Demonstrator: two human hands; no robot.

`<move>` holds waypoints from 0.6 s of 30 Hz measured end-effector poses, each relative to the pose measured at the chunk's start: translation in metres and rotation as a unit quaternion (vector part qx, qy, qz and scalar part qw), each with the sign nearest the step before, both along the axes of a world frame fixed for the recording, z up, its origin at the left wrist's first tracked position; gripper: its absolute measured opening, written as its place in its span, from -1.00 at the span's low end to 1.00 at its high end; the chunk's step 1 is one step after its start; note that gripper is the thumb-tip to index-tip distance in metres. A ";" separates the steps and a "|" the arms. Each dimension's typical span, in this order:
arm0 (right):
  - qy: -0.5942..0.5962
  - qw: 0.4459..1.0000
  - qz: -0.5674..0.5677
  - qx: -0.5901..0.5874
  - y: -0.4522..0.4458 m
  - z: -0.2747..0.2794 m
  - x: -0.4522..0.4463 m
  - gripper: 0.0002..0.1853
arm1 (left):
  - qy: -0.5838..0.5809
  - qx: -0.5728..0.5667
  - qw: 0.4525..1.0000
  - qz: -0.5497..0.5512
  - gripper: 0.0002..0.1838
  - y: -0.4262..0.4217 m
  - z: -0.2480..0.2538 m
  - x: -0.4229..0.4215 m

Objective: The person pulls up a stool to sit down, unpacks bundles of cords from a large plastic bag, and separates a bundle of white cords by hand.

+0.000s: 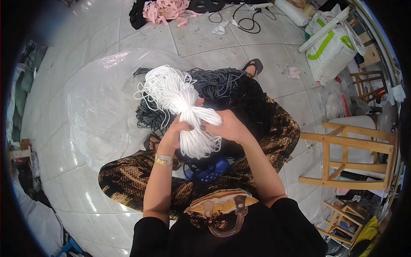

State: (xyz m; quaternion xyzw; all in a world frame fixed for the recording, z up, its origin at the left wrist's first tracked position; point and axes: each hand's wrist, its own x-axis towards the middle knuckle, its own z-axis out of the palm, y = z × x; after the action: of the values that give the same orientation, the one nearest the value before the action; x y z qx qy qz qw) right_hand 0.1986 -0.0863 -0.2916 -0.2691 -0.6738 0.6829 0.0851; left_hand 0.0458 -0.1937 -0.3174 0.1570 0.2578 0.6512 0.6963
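Observation:
A thick bundle of white cord [188, 107] is gathered at its middle, with loops fanning out above and below. My left hand [174, 132] closes around the bundle's left side, thumb lying across the strands. From the right, my right hand [231, 127] grips a bunch of the same strands, thumb pressed on them near the gathered waist. Under and behind the white bundle lies a heap of dark grey cord [218, 81], turning to black cord [242, 96] on the right. The fingers behind the bundle are mostly hidden.
Clear plastic sheeting [98, 107] spreads over the tiled floor at left. Pink fabric strips [165, 10] and a black cable [250, 25] lie at the back. White sacks [332, 53] and a wooden stool on its side [351, 147] stand at right. A brown-handled bag [227, 203] sits against my lap.

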 end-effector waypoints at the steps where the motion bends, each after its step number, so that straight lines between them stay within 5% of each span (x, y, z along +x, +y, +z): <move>1: -0.008 1.000 -0.004 0.013 -0.001 0.000 0.000 -0.74 | 0.003 -0.001 1.000 -0.001 -0.12 0.000 0.000 0.000; 9: -0.035 0.998 -0.018 0.052 -0.003 0.001 -0.002 -0.71 | 0.032 -0.024 0.999 0.003 -0.03 0.002 0.001 0.003; 18: 0.030 0.990 -0.066 -0.120 0.007 0.003 0.005 -0.76 | 0.005 -0.019 1.000 -0.004 -0.05 0.000 0.004 0.002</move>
State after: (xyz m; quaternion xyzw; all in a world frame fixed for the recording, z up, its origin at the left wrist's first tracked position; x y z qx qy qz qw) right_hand 0.2038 -0.0789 -0.2890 -0.3010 -0.5650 0.7593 0.1173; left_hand 0.0483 -0.1934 -0.3137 0.1480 0.2729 0.6424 0.7007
